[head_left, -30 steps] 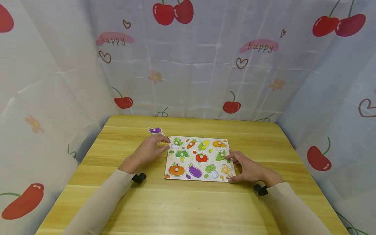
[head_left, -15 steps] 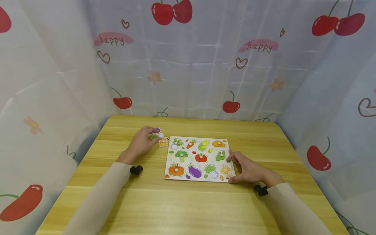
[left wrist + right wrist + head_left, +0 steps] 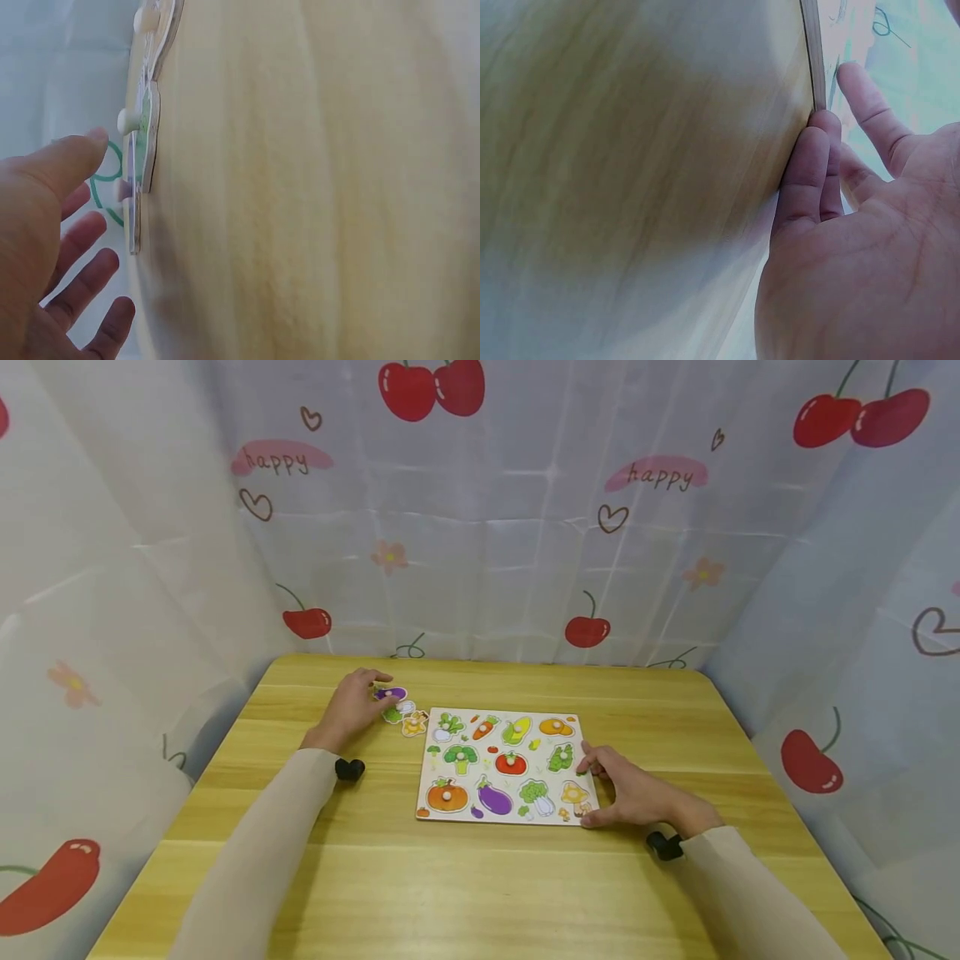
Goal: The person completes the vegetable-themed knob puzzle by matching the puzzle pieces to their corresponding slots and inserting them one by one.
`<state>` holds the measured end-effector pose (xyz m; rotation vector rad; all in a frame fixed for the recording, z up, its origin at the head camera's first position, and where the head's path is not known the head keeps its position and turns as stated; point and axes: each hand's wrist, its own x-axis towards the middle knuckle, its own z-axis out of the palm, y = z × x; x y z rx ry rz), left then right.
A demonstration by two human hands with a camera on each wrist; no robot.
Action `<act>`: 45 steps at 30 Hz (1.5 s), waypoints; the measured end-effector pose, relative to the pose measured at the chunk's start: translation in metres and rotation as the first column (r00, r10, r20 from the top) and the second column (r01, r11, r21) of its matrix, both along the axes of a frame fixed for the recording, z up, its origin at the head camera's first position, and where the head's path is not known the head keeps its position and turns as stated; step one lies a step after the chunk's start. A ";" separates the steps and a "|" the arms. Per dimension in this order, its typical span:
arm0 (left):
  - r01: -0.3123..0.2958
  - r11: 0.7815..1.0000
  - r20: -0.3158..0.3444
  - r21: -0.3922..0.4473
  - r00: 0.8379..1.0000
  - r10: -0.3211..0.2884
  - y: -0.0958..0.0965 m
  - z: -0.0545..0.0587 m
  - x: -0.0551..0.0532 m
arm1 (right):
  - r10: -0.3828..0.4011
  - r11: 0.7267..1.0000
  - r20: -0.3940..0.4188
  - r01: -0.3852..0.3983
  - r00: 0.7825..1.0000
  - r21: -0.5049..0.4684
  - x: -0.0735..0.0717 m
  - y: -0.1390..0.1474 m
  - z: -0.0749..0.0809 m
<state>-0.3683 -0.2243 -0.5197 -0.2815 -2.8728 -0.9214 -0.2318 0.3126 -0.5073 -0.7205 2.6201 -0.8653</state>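
In the head view my left hand (image 3: pixel 349 707) hovers with parted fingers around a purple eggplant puzzle piece (image 3: pixel 391 693). The left wrist view shows its thumb and fingers spread, apart from the piece's knob (image 3: pixel 120 189). Close by lie a green and white cabbage piece (image 3: pixel 399 711) and a yellow mushroom piece (image 3: pixel 414 723). My right hand (image 3: pixel 633 789) rests at the right edge of a vegetable peg puzzle board (image 3: pixel 480 789), thumb near its lower right corner. In the right wrist view, fingertips (image 3: pixel 825 124) touch the board's edge.
Everything lies on a light wooden table (image 3: pixel 487 885). A white curtain (image 3: pixel 480 527) printed with cherries stands behind and on both sides of the table. Pictures of vegetables, several with knobs, cover the board.
My left hand has moved left and away from the board's upper left corner to the eggplant piece, uncovering the mushroom and cabbage pieces. The right hand has stayed at the board's edge.
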 end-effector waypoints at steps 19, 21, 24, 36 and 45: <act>-0.048 0.999 0.003 0.006 0.999 0.048 -0.006 -0.002 -0.004 | -0.009 1.000 0.006 0.009 1.000 0.010 -0.002 -0.004 0.000; -0.049 0.999 0.004 0.008 0.999 0.049 -0.007 -0.001 -0.004 | -0.009 1.000 0.006 0.009 1.000 0.014 -0.002 -0.004 0.000; -0.053 0.998 0.010 0.016 0.999 0.053 -0.007 -0.001 -0.003 | -0.011 1.000 0.005 0.010 1.000 0.013 -0.002 -0.004 0.000; -0.059 0.998 -0.005 0.017 0.998 0.059 -0.009 0.001 -0.005 | -0.009 1.000 -0.008 0.010 1.000 0.016 -0.002 -0.003 0.000; -0.077 0.996 0.037 0.047 0.997 0.075 -0.002 0.009 0.000 | -0.013 1.000 -0.005 0.013 1.000 0.025 0.002 -0.001 0.001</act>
